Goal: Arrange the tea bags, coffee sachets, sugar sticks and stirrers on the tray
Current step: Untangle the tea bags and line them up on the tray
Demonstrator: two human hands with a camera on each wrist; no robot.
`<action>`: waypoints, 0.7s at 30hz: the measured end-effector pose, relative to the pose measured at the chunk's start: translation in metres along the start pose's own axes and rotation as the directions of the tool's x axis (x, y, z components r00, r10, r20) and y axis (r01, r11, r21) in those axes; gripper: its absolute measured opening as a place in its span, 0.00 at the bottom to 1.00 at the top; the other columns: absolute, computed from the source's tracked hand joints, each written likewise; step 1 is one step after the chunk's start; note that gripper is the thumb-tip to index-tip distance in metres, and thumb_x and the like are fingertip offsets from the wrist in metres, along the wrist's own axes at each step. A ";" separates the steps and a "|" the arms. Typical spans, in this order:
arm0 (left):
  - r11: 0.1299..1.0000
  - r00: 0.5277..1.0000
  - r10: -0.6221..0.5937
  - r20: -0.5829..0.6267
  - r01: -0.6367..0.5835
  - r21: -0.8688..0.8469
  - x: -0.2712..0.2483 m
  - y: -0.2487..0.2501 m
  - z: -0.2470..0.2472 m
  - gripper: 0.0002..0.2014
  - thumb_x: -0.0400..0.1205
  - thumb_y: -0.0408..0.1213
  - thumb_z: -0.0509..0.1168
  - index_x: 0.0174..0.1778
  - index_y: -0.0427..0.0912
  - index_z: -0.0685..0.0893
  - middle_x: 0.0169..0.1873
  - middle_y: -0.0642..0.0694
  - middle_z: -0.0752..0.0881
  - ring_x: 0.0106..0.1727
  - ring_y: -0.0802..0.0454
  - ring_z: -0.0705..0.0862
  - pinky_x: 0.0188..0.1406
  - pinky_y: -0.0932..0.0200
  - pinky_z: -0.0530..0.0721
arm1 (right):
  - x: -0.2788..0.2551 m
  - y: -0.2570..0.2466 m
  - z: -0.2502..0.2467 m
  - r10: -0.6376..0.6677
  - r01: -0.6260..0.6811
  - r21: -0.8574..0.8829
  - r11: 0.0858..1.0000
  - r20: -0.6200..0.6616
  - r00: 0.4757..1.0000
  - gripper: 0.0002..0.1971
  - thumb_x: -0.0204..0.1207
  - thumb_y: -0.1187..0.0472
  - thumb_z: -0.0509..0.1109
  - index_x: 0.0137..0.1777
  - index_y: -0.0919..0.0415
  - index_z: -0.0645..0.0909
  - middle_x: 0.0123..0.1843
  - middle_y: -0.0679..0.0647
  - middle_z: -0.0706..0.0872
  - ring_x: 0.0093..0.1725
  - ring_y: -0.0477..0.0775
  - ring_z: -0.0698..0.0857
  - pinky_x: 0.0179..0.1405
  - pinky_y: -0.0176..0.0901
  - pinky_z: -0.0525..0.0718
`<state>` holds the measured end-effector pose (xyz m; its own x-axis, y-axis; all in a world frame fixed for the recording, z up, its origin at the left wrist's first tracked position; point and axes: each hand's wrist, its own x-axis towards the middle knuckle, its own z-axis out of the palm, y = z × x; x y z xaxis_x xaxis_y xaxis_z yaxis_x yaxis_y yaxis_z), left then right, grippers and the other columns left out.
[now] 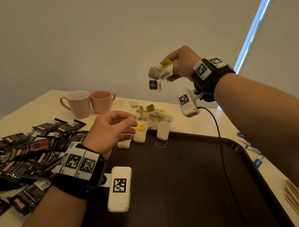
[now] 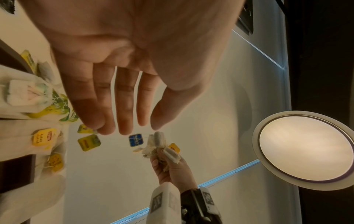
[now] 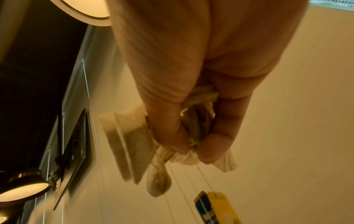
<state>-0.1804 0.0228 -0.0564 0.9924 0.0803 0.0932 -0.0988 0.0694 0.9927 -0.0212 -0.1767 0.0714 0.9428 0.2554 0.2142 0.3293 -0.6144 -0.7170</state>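
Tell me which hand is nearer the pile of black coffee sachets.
Left. The left hand hovers just beside the coffee sachets, at the tray's far left corner; the right hand is raised high, gripping tea bags.

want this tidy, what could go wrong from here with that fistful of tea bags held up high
1. The right hand grips a bunch of tea bags high above the tray; one could slip out.
2. Their tags dangle on thin strings that may tangle.
3. The wrist cable trails across the tray and might drag laid bags.
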 end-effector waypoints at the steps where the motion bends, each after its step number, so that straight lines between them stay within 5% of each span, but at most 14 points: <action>1: 1.000 1.000 -0.009 -0.001 0.009 -0.003 0.000 0.000 0.000 0.05 0.81 0.32 0.70 0.51 0.40 0.87 0.45 0.41 0.91 0.45 0.47 0.89 0.47 0.52 0.88 | -0.003 -0.004 -0.001 -0.009 0.009 0.002 1.000 -0.003 1.000 0.13 0.71 0.66 0.81 0.55 0.60 0.90 0.52 0.59 0.91 0.44 0.59 0.93 0.44 0.50 0.93; 10: 0.998 0.998 -0.053 -0.040 0.054 0.032 0.008 -0.004 -0.002 0.12 0.79 0.34 0.74 0.56 0.46 0.82 0.58 0.38 0.87 0.58 0.45 0.88 0.64 0.47 0.85 | -0.040 -0.049 -0.010 -0.093 0.094 0.042 0.995 -0.006 0.996 0.13 0.72 0.66 0.80 0.57 0.60 0.89 0.55 0.57 0.90 0.47 0.58 0.92 0.45 0.49 0.93; 15: 0.986 0.996 -0.085 -0.014 0.086 0.141 0.006 -0.001 -0.003 0.41 0.57 0.54 0.84 0.66 0.54 0.76 0.69 0.42 0.81 0.69 0.47 0.81 0.70 0.40 0.81 | -0.062 -0.069 -0.011 -0.133 0.133 0.160 0.978 -0.007 0.991 0.09 0.72 0.67 0.80 0.51 0.59 0.89 0.52 0.58 0.90 0.45 0.58 0.93 0.42 0.47 0.92; 17: 0.983 0.996 -0.086 -0.012 0.087 0.161 0.003 0.001 0.000 0.49 0.58 0.54 0.86 0.75 0.53 0.72 0.75 0.42 0.75 0.74 0.45 0.76 0.72 0.38 0.78 | -0.070 -0.074 -0.008 -0.153 0.147 0.206 0.968 0.013 0.988 0.08 0.72 0.68 0.79 0.49 0.59 0.89 0.51 0.58 0.90 0.44 0.58 0.93 0.40 0.45 0.91; 21: 0.992 0.997 -0.073 0.011 0.071 0.105 0.000 0.001 0.002 0.41 0.67 0.46 0.83 0.75 0.57 0.71 0.74 0.45 0.74 0.74 0.45 0.75 0.70 0.36 0.79 | -0.082 -0.078 0.003 -0.193 0.168 0.249 0.954 0.081 0.978 0.08 0.72 0.70 0.79 0.50 0.62 0.89 0.50 0.59 0.91 0.43 0.58 0.93 0.38 0.42 0.90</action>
<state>-0.1799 0.0211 -0.0550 0.9977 0.0643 0.0216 -0.0197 -0.0297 0.9994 -0.1239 -0.1475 0.1078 0.8542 0.4288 0.2942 0.4595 -0.3574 -0.8131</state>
